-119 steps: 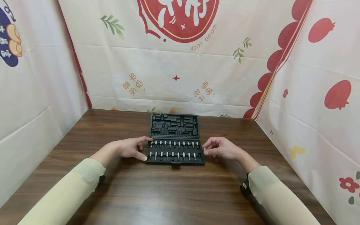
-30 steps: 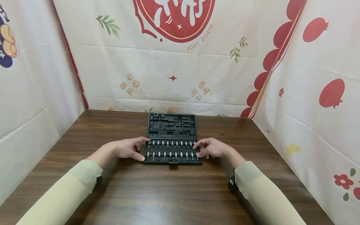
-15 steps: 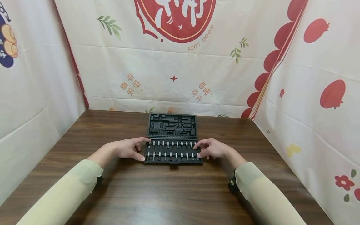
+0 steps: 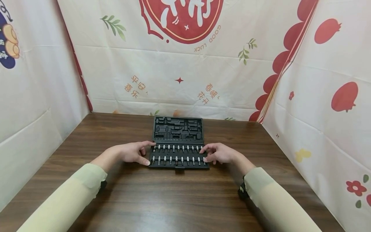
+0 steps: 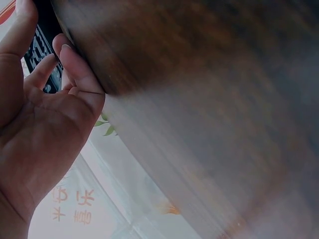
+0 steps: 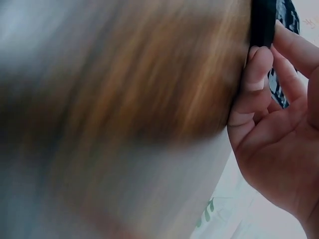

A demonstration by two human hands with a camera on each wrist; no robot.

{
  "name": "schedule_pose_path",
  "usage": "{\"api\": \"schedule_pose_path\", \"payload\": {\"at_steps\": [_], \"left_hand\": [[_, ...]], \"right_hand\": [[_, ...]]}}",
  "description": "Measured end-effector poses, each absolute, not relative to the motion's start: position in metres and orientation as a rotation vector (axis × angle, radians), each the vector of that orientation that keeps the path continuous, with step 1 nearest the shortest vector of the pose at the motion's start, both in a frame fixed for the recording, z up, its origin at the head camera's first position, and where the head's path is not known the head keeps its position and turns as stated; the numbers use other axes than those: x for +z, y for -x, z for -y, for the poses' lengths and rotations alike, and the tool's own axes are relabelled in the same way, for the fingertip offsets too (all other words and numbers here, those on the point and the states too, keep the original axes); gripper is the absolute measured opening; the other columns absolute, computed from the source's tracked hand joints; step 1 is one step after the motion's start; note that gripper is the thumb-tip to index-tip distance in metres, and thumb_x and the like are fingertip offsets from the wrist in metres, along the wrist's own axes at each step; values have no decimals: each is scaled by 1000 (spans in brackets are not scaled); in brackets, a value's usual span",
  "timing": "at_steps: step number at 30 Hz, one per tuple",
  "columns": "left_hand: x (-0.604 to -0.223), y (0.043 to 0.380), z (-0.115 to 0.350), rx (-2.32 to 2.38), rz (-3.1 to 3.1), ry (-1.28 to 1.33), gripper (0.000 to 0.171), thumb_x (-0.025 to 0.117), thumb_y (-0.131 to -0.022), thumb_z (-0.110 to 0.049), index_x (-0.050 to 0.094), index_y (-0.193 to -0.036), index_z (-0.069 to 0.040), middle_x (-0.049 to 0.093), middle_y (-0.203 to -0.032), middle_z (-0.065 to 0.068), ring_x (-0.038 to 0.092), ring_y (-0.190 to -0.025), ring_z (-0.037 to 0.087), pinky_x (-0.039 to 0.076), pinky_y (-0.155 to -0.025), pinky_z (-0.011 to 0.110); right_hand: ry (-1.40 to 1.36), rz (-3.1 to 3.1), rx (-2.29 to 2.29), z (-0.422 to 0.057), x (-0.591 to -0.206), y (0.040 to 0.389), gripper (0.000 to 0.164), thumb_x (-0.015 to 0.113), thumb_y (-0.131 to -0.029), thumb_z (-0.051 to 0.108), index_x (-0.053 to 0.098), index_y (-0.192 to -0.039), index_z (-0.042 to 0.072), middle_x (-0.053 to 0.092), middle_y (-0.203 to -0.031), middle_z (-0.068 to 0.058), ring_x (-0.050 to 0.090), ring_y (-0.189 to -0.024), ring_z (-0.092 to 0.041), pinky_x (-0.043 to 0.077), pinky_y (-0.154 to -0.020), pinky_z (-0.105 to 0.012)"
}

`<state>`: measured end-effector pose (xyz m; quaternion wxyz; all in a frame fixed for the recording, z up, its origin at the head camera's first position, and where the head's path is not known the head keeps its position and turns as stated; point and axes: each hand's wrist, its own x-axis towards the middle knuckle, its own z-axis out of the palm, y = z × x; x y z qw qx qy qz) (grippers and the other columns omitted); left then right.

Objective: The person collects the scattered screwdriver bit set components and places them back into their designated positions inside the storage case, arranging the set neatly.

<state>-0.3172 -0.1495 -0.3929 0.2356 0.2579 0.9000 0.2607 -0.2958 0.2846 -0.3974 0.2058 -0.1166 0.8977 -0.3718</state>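
Observation:
A black tool case (image 4: 174,153) lies unfolded on the table, two rows of silver bit sockets (image 4: 176,159) in its near half. My left hand (image 4: 131,153) rests at the case's left side, index finger at the back corner, thumb on the front corner. At the opposite end, my right hand (image 4: 221,153) touches the rightmost bit socket (image 4: 204,159) of the front row with its thumb. Its index finger reaches over the right end of the back row and hides the last sockets there. Both wrist views show the hands' palm sides at the dark case edge.
The case's far half, a moulded lid (image 4: 178,129), stands tilted back with bare recesses. Brown wood-grain table (image 4: 174,199) surrounds the case. White printed cloth (image 4: 179,96) rises behind the table and along both sides.
Four seconds ago my right hand held a bit socket just off the case's right edge. That socket now sits at the front row's right end. Over the last second the hands are nearly still.

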Motion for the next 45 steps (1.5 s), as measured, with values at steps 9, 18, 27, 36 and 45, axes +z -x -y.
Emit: {"api": "schedule_pose_path", "payload": {"at_steps": [9, 18, 27, 36, 45], "left_hand": [[-395, 317, 150, 734, -2455, -744, 92, 87, -96, -37, 37, -171, -18, 65, -118, 14, 60, -100, 23, 48, -94, 41], [-392, 318, 149, 721, -2465, -757, 92, 87, -96, -38, 38, -171, -19, 66, -117, 12, 60, -103, 24, 47, -96, 42], [-388, 321, 151, 707, -2477, -761, 91, 87, -96, -39, 39, -171, -20, 65, -119, 13, 60, -106, 25, 47, -99, 44], [-391, 319, 152, 711, -2472, -746, 92, 88, -95, -39, 38, -171, -21, 64, -120, 13, 60, -106, 25, 47, -97, 45], [-395, 320, 151, 728, -2464, -725, 92, 88, -96, -38, 38, -171, -20, 65, -116, 12, 61, -99, 22, 48, -95, 40]], "right_hand": [[391, -2506, -1010, -289, -398, 293, 38, 80, -102, 28, 73, -138, 20, 66, -92, -4, 64, -76, -21, 47, -61, -33], [423, -2495, -1009, -306, -385, 297, 42, 77, -103, 38, 73, -142, 23, 73, -103, -11, 67, -83, -23, 54, -68, -36], [207, -2586, -1317, -314, -367, 324, 62, 62, -112, 50, 58, -153, 4, 65, -141, -26, 70, -103, -28, 60, -80, -34], [167, -2536, -1508, -298, -373, 355, 78, 36, -115, 66, 45, -165, 7, 53, -163, -27, 62, -142, -43, 56, -111, -54], [120, -2344, -1763, -278, -381, 374, 94, 21, -112, 75, 23, -175, 5, 32, -176, -28, 40, -160, -47, 38, -128, -60]]}}
